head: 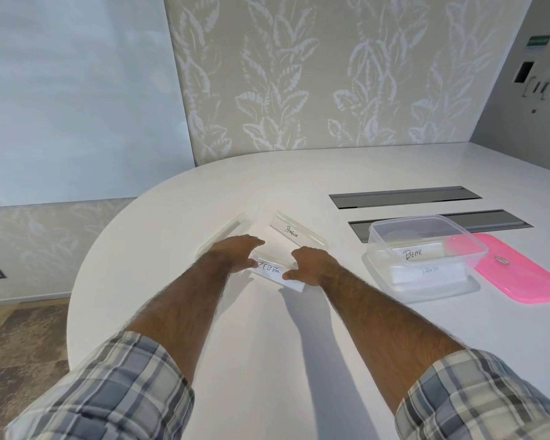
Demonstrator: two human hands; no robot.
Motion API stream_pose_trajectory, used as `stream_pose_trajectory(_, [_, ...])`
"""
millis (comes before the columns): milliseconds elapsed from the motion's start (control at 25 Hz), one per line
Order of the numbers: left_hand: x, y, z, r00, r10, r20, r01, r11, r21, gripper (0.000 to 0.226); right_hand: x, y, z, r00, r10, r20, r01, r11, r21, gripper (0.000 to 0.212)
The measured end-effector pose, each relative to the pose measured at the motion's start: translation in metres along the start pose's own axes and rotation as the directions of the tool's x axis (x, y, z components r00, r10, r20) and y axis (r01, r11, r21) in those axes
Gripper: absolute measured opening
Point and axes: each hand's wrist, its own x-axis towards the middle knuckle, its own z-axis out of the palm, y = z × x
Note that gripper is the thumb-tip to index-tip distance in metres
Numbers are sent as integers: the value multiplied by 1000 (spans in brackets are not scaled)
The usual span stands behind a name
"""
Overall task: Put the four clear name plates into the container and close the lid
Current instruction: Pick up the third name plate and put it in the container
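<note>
I see a white table (204,312) with a rounded left edge. Two grey hatches (405,196) are set flush into its top toward the far right, one behind the other. A clear container (378,265) stands in front of the nearer hatch, and a pink lid (521,274) lies flat just beside it, toward the right edge. Near the middle sits the ZEBRA plate (272,271); I cannot tell whether it rests on the top. The PENGUIN plate (294,233) stands just beyond it, and a third plate (224,231) lies toward the left edge.
</note>
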Motion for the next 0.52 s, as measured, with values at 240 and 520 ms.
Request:
stream_pose_trajectory(240, [9, -9, 8, 1000, -25, -5, 25, 1000, -5, 51, 12, 0, 11, 998, 19, 56, -21, 999, 46, 58])
stream_pose_trajectory(520, [10, -11, 8, 1000, -27, 10, 28, 998, -48, 49, 19, 7, 11, 999, 23, 40, -26, 997, 72, 58])
